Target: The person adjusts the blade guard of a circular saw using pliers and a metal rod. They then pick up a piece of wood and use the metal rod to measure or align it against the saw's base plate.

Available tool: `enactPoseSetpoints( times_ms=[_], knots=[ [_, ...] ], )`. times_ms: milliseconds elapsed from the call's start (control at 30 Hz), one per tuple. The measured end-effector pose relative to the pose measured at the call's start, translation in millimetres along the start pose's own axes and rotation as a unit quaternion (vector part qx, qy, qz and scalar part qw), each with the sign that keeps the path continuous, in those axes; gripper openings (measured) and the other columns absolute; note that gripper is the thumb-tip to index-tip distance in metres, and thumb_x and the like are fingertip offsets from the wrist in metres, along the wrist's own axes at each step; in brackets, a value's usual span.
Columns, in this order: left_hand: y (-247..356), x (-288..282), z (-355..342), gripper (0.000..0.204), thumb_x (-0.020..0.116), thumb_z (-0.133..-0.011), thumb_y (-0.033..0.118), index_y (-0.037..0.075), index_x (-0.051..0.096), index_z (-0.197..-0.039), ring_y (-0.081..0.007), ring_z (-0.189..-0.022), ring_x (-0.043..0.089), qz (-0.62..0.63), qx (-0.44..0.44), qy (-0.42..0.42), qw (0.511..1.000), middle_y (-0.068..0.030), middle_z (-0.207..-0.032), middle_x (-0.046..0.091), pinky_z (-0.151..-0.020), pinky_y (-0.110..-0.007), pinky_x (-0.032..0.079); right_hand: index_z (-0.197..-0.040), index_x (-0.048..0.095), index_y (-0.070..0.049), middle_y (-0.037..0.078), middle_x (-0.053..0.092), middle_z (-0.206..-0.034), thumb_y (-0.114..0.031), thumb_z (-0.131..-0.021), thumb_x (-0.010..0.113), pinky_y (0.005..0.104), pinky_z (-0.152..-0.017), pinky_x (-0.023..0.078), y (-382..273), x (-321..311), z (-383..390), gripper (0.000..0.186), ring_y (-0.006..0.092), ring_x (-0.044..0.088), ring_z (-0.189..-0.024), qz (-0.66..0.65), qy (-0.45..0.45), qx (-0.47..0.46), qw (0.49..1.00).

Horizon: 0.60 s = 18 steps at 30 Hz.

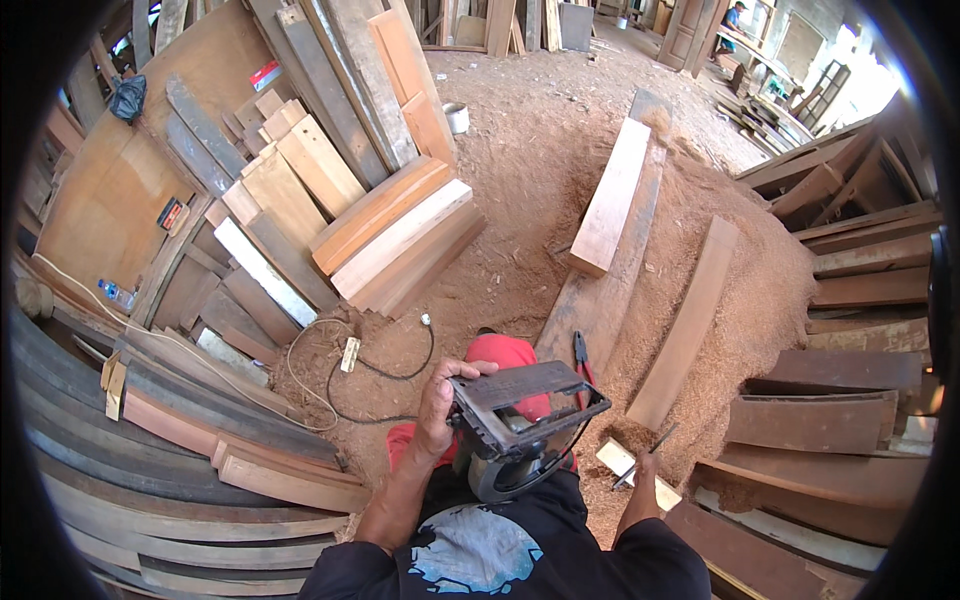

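1. Holding a circular saw (pixel 520 425) base-up over the lap, the left hand (pixel 437 412) wraps its fingers around the saw's near-left edge, thumb hooked over the top of the metal base plate; the grip reads as firm.
2. Lower and toward 4 o'clock from the saw, the right hand (pixel 645 470) is clenched around a thin dark tool (pixel 645 455), seemingly a small key or screwdriver, its tip pointing up and away from the wrist.
3. The saw sits just below frame centre, blade guard facing down toward the dark shirt, with its black cord (pixel 375 395) trailing off to 9 o'clock toward a pale plug strip (pixel 349 354) on the sawdust floor (pixel 520 160).
4. Judging by the upturned base and the tool in hand, the step under way looks like adjusting or servicing the saw, not cutting.
5. The next move probably calls for bringing the tool tip across to a screw or bolt on the saw while the left hand keeps the body from twisting.
6. Red-handled pliers (pixel 580 358) lie on a long plank (pixel 600 290) at 12 o'clock from the saw; stacked boards (pixel 390 230) lean at 10 o'clock.
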State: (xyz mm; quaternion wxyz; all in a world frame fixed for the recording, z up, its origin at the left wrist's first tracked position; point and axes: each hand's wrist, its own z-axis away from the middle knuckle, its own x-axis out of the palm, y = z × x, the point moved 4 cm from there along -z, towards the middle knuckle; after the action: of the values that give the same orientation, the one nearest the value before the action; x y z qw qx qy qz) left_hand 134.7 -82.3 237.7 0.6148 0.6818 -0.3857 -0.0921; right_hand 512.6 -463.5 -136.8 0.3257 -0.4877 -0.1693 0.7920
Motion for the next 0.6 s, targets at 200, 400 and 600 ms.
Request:
enactPoseSetpoints(
  times_ms=[200, 400, 600],
  knots=[
    [6.0, 4.4, -1.0, 0.053, 0.041, -0.105, 0.051, 0.0, 0.054, -0.113, -0.0358, -0.125, 0.059, -0.047, 0.02, -0.016, 0.999, -0.0313, -0.13, 0.06, -0.108, -0.047, 0.047, -0.105, 0.071, 0.01, 0.033, 0.07, -0.106, -0.043, -0.101, 0.05, 0.0536, -0.091, 0.052, -55.9, -24.2, 43.6, 0.057, 0.0466, 0.069, -0.102, 0.056, 0.147, 0.049, 0.986],
    [6.5, 9.8, -12.4, 0.048, 0.046, -0.104, 0.049, 0.002, 0.057, -0.101, -0.0391, -0.131, 0.056, -0.006, 0.026, -0.047, 0.999, -0.0321, -0.131, 0.061, -0.112, -0.049, 0.042, -0.102, 0.063, 0.01, 0.022, 0.064, -0.087, -0.043, -0.108, 0.038, 0.0512, -0.082, 0.047, -107.4, -66.3, 57.2, 0.059, 0.0377, 0.062, -0.084, -0.129, 0.248, -0.132, 0.951],
    [7.6, 25.8, -13.5, 0.047, 0.044, -0.105, 0.048, 0.005, 0.048, -0.121, -0.0407, -0.125, 0.062, 0.174, -0.032, -0.03, 0.984, -0.0311, -0.133, 0.061, -0.102, -0.051, 0.053, -0.078, 0.043, -0.009, -0.001, 0.038, -0.073, -0.033, -0.11, 0.043, 0.0344, -0.063, 0.036, -293.7, -104.5, 117.8, 0.04, 0.013, 0.039, -0.069, -0.393, 0.056, -0.277, 0.875]
  ],
)
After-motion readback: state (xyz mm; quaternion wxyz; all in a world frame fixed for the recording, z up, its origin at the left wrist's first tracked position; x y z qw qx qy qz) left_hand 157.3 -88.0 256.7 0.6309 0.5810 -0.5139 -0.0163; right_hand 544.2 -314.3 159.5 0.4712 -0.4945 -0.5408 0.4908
